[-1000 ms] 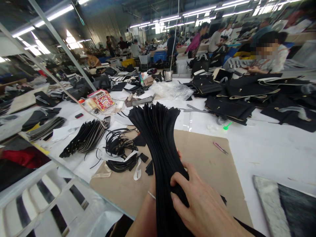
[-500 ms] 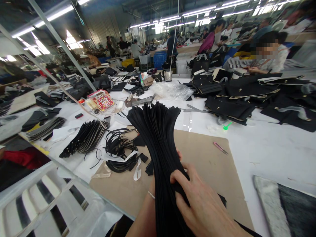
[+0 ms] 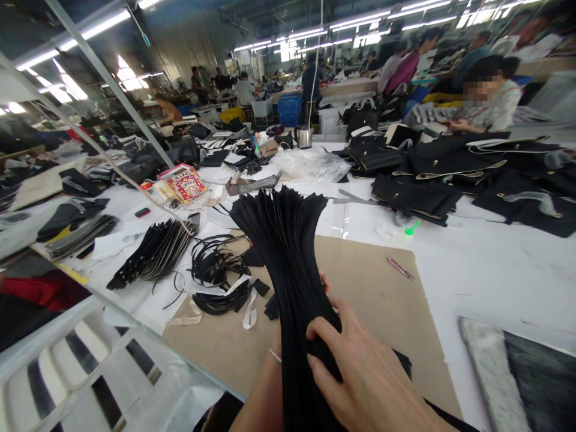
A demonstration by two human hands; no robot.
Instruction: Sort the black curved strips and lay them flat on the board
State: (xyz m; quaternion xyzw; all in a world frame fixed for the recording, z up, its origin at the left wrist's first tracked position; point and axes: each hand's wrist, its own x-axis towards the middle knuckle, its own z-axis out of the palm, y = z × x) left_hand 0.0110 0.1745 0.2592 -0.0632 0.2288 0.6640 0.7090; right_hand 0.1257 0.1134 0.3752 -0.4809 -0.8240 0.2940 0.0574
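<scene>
Over the brown mat (image 3: 366, 270), left hand (image 3: 324, 281) and right hand (image 3: 362, 360) are gripping black strips (image 3: 290, 258), the right thumb (image 3: 323, 375) now reaching farther across, apparently keeping them bunched.

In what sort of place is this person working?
Probably a bag-making workshop: a fanned bundle of long black strips, heaped flat black pieces with gold-coloured fittings, and several people in the background.

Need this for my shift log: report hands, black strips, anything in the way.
Right hand grips black strip bundle; left hand wraps behind, mostly hidden. Bundle's far end fanned. Coiled black cords at left, not blocking.
</scene>
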